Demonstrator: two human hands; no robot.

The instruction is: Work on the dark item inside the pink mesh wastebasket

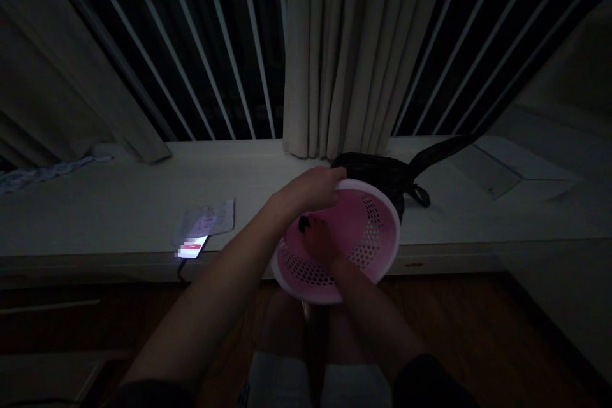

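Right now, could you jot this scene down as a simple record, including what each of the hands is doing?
Left hand: grips the far rim of a pink basket
Right hand: inside the basket, at a small dark item; grip unclear
Beyond basket: black plastic bag on a white ledge
Ledge, left: lit phone by a paper
Lighting: dim

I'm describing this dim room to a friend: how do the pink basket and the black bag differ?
The basket is pink with a paler rim; the bag is black. The basket is round and full of holes, while the bag looks limp and crumpled, with a long loose strip. The left hand grips the basket; the bag lies on the ledge. Both look like containers.
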